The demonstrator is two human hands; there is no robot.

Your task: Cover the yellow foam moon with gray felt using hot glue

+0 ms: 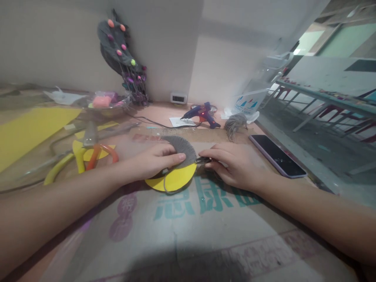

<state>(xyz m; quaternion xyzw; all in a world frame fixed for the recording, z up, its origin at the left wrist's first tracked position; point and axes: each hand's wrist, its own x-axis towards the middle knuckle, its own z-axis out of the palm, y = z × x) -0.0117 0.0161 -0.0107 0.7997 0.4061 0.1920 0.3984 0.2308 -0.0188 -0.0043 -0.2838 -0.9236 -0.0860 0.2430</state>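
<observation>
A crescent-shaped yellow card (182, 178) lies on the cardboard in the middle, its upper part wrapped closely with grey yarn (182, 148). My left hand (157, 158) grips its left side, the thumb pressed on the wrapped yarn. A loose loop of yarn crosses the bare yellow part below. Just off the card's right edge, my right hand (227, 162) is closed in a pinch on a small dark piece (202, 160) that touches the edge. Whether that piece is bundled yarn or a tool I cannot tell.
Scissors with orange handles (100, 154) and yellow-handled pliers (78, 156) lie left. Behind are a blue glue gun (201, 114), a yarn bundle (235, 124) and a small digital clock (178, 98). A phone (277, 156) lies right; a decorated grey crescent (114, 47) hangs on the wall.
</observation>
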